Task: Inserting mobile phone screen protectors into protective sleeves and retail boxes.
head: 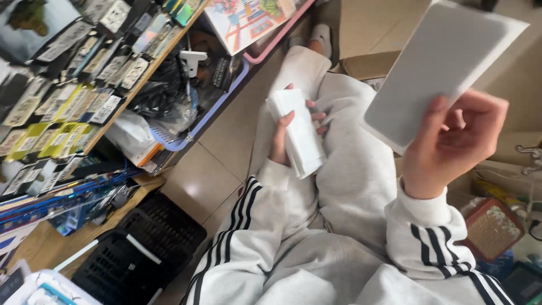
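Note:
My left hand (284, 133) grips a stack of white flat packets (300, 134) over my lap, fingers wrapped round its edges. My right hand (451, 144) is raised at the right and holds one white flat packet (440, 68) up by its lower corner, tilted toward me. Both arms are in grey sleeves with dark stripes. I am seated, my grey-trousered legs stretching away toward the tiled floor.
A wooden shelf (132, 93) at the left carries rows of small packaged goods. Below it sit a lilac-rimmed basket (195, 130) with bagged items and black plastic crates (152, 243). Cardboard boxes (370, 65) and a red-framed item (491, 229) lie at the right.

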